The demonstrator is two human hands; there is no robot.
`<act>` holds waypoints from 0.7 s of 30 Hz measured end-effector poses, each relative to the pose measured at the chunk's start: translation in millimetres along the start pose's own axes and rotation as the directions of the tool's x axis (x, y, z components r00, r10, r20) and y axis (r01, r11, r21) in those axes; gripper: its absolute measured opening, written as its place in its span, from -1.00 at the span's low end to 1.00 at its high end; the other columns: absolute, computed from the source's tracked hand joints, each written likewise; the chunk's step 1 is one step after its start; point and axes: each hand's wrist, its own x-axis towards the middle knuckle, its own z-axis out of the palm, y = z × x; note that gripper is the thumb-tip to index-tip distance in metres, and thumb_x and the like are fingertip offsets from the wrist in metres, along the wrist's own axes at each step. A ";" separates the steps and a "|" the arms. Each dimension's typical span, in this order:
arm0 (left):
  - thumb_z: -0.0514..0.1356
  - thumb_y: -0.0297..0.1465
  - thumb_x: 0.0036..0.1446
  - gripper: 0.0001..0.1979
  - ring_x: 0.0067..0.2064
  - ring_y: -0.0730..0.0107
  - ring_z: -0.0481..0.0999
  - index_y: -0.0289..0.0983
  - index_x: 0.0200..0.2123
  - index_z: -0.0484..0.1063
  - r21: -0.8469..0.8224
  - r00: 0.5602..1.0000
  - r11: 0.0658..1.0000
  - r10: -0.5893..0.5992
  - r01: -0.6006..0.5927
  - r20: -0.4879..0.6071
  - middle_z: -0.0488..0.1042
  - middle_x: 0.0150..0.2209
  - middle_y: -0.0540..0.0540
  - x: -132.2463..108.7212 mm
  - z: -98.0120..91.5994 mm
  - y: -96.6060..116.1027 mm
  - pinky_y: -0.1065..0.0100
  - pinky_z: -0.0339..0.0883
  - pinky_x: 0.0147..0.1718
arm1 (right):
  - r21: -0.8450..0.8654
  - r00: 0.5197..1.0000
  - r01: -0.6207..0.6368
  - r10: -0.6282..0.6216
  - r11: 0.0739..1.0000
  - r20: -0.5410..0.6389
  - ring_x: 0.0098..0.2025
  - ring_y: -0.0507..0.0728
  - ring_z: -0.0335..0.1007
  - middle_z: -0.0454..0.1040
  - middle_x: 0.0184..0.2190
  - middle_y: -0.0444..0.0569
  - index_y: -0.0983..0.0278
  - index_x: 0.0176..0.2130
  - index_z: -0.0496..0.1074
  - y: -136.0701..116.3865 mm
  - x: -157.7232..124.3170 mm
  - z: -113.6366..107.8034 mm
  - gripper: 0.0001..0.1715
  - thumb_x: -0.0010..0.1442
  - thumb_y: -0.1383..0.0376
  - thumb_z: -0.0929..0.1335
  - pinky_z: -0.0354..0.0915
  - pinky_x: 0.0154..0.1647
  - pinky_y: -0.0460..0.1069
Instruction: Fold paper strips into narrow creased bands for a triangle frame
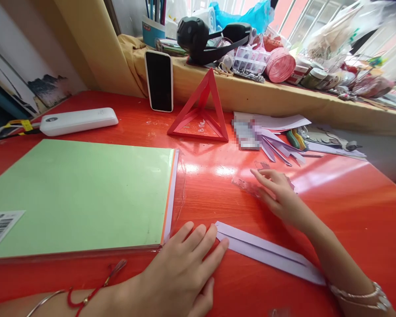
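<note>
A folded lilac paper strip [267, 253] lies slantwise on the red table. My left hand [181, 268] rests palm down with its fingers stretched out, the fingertips at the strip's left end. Farther right, my right hand [282, 198] reaches over a crumpled piece of clear plastic [246, 186], its fingers extended and apart. Whether it touches the plastic I cannot tell. Behind stands a red paper pyramid frame [198, 112] with open sides. To the left lies a stack of coloured paper [82, 198], green on top, in a clear sleeve.
A phone [159, 81] leans upright against the ledge. A white power bank [79, 121] with cables lies at the far left. Lilac paper scraps [279, 143] and pliers [293, 138] lie at the back right. A headset [214, 39] and craft supplies crowd the windowsill.
</note>
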 end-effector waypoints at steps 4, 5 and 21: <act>0.00 -0.38 0.28 -0.61 0.02 0.09 0.32 -0.30 0.11 0.39 0.003 1.000 1.000 -0.007 0.007 -0.030 0.45 0.07 -0.20 1.5 0.8 -2.3 0.12 0.04 0.09 | 0.079 0.995 -0.088 0.083 0.993 0.063 0.18 0.29 0.29 0.35 0.07 0.12 0.05 0.30 0.21 -6.5 -7.8 -28.9 -0.49 0.41 0.23 0.19 0.37 0.07 0.24; 0.01 -0.39 0.27 -0.61 -0.01 0.09 0.34 -0.30 0.11 0.39 -0.003 0.999 1.000 -0.008 0.008 -0.033 0.46 0.04 -0.20 2.2 1.1 -3.6 0.12 0.08 0.06 | 0.088 0.992 -0.096 0.088 0.991 0.088 0.21 0.28 0.28 0.35 0.10 0.10 0.03 0.30 0.22 -11.6 -11.7 -35.3 -0.50 0.42 0.21 0.19 0.38 0.08 0.22; -0.03 -0.55 0.38 -0.68 -0.43 0.32 0.30 -0.29 -0.38 0.44 -0.143 0.992 0.986 0.066 -0.081 -0.109 0.43 -0.39 -0.06 21.8 10.8 -32.0 0.29 0.17 -0.40 | -0.079 0.980 0.162 -0.151 0.984 0.132 -0.05 0.18 0.57 0.59 -0.03 0.07 0.26 0.10 0.44 -80.4 -74.2 -29.8 -0.57 0.38 0.44 0.17 0.55 -0.13 0.01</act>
